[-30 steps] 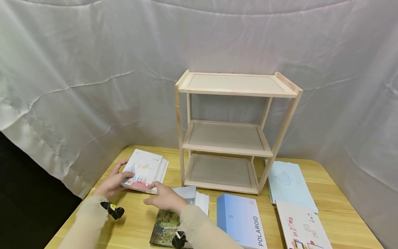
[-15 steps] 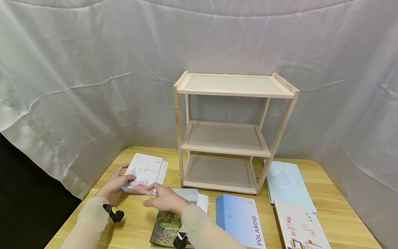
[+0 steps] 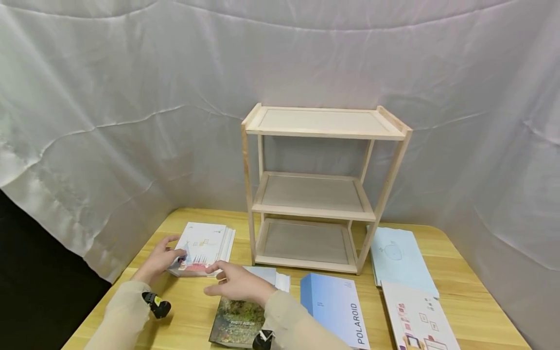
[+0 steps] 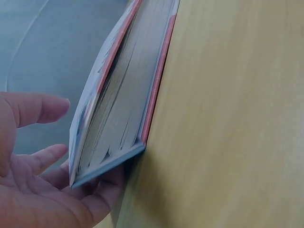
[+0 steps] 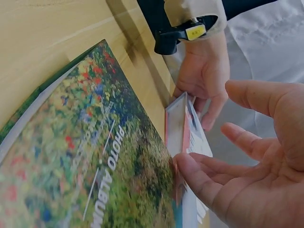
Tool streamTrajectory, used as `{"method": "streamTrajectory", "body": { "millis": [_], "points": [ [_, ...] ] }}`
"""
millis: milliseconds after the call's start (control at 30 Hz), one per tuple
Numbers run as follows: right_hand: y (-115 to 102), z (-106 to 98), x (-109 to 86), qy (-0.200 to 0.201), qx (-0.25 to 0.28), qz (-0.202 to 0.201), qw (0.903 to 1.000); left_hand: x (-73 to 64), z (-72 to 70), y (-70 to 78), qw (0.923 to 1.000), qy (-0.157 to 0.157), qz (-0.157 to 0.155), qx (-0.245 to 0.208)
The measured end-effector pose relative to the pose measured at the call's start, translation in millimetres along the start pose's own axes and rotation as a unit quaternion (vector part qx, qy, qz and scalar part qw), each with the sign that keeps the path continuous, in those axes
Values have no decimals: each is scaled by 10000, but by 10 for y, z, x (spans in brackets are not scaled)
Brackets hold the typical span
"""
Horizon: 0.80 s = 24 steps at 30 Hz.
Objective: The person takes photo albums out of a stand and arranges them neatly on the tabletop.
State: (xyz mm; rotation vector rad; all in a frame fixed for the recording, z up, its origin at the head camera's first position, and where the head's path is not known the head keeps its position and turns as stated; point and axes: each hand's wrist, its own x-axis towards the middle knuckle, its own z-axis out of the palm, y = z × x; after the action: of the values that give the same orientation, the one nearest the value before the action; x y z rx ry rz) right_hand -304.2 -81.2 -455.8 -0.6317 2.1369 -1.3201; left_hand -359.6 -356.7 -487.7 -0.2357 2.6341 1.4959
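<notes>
A thick white book (image 3: pixel 203 245) with a pink and blue drawing lies on the table at the left. My left hand (image 3: pixel 159 260) is at its near left corner. In the left wrist view, the thumb (image 4: pixel 47 108) stands apart from the cover, and other fingers reach around the book's (image 4: pixel 121 80) lower corner. My right hand (image 3: pixel 238 283) is at the near right corner, its index finger (image 5: pixel 194 175) beside the book's edge; contact is unclear. Under the right hand lies a photo album (image 3: pixel 238 321) with a garden cover, partly hidden by the arm.
A three-tier wooden shelf (image 3: pixel 312 213) stands at the back centre. Right of the album lie a blue POLAROID album (image 3: pixel 334 308), a white illustrated book (image 3: pixel 417 316) and a light blue book (image 3: pixel 400 257). Grey cloth (image 3: pixel 131 97) hangs behind the table.
The white book has come down flatter onto the table. Both hands stay beside it, and the left thumb has shifted slightly off the cover. The head view has tilted a little.
</notes>
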Motion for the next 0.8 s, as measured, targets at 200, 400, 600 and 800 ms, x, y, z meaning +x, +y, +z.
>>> {"method": "streamTrajectory", "body": {
  "millis": [200, 400, 600, 800],
  "points": [
    [32, -113, -122, -89, -75, -129, 9998, -66, -43, 13, 9999, -1, 104, 54],
    [48, -230, -263, -133, -174, -315, 9993, -171, -71, 57, 9992, 33, 327, 218],
    [140, -354, -404, -121, -207, -451, 9987, -335, -76, 90, 9982, 51, 427, 418],
    [234, -586, -632, 18, -266, -581, 9980, -503, -90, 188, 9945, 14, 680, 793]
  ]
}}
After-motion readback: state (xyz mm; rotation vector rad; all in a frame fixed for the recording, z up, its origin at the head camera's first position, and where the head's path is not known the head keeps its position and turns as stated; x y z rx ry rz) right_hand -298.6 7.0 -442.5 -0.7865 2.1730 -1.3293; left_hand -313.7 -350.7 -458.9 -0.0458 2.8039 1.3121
